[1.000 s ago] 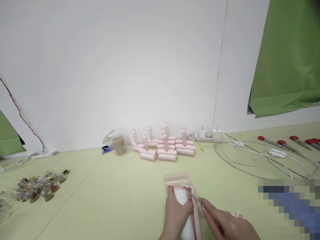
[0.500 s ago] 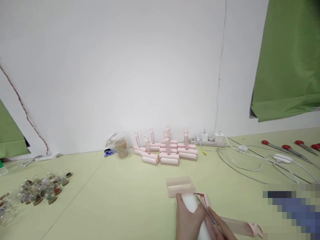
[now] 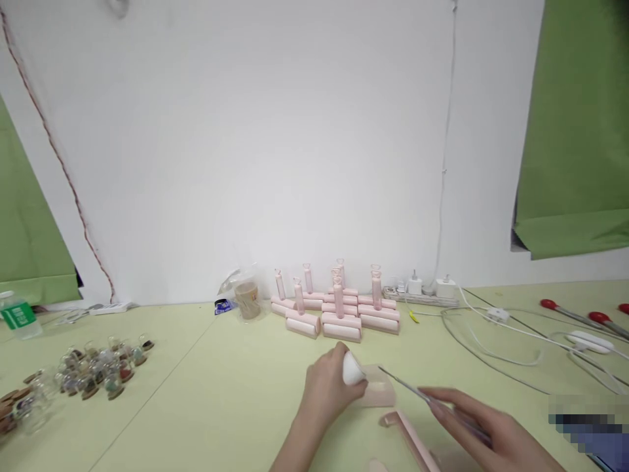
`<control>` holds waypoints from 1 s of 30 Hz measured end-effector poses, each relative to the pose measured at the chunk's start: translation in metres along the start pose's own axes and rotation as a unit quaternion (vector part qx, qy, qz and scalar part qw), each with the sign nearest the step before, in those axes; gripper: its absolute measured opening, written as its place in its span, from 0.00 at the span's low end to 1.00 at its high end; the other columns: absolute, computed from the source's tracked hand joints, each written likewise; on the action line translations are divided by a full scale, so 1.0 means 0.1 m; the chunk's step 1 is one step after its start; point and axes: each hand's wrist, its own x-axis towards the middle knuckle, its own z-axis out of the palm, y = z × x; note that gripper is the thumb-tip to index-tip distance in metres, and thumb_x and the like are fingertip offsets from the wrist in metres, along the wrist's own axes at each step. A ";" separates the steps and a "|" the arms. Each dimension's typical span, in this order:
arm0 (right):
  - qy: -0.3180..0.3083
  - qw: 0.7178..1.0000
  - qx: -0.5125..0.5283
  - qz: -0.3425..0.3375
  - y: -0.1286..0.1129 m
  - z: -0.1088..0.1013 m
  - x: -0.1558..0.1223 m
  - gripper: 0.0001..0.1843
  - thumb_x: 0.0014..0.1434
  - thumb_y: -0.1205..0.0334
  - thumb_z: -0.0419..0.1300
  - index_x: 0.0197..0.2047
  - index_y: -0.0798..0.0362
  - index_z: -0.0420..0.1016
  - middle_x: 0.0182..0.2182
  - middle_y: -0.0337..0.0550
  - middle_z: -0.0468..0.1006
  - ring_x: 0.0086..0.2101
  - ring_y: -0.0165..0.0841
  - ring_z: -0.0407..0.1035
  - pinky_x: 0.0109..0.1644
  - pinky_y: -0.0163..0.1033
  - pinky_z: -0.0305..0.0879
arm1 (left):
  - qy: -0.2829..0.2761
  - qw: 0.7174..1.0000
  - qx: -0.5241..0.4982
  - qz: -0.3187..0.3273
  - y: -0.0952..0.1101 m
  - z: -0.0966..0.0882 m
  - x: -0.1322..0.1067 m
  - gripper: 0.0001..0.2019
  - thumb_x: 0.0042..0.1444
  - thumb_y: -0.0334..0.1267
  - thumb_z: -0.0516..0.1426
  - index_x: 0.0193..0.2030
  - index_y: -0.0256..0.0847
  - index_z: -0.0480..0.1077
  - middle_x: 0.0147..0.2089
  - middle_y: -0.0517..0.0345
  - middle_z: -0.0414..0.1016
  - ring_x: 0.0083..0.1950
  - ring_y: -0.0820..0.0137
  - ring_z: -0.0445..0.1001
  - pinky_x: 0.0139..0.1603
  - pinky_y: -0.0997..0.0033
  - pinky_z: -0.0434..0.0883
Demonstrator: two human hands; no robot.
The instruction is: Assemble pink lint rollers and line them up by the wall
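Observation:
My left hand (image 3: 327, 387) is closed around a white lint roller refill (image 3: 352, 370), its round end toward the right. Slim metal tweezers (image 3: 405, 385) are gripped in my right hand (image 3: 484, 426), their tip pointing left, apart from the refill. Just behind the refill lies a see-through pink cover (image 3: 381, 393) on the table. A pink lint roller frame (image 3: 410, 436) rests between my hands, partly cut off by the bottom edge.
Several pink lint rollers (image 3: 341, 321) stand by the wall, beside a tape roll (image 3: 248, 301) in a bag. Small glass domes (image 3: 105, 367) cluster at left. White cables (image 3: 515, 331), a power strip (image 3: 417, 295) and red-handled tools (image 3: 570, 311) lie right.
The white refill has come away from the pink frame and moved up and left in my left hand. My right hand with the tweezers has drawn right. The view has shifted a little.

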 end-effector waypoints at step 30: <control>-0.110 0.981 0.160 0.002 -0.26 0.57 1.02 0.25 0.50 0.41 0.51 0.26 0.56 0.71 0.12 0.28 0.49 0.13 0.23 0.44 0.16 0.31 0.43 | 0.093 0.977 0.186 0.044 -0.22 0.14 0.03 0.13 0.45 0.32 0.56 0.40 0.44 0.63 0.36 0.59 0.70 0.37 0.64 0.68 0.32 0.69 0.64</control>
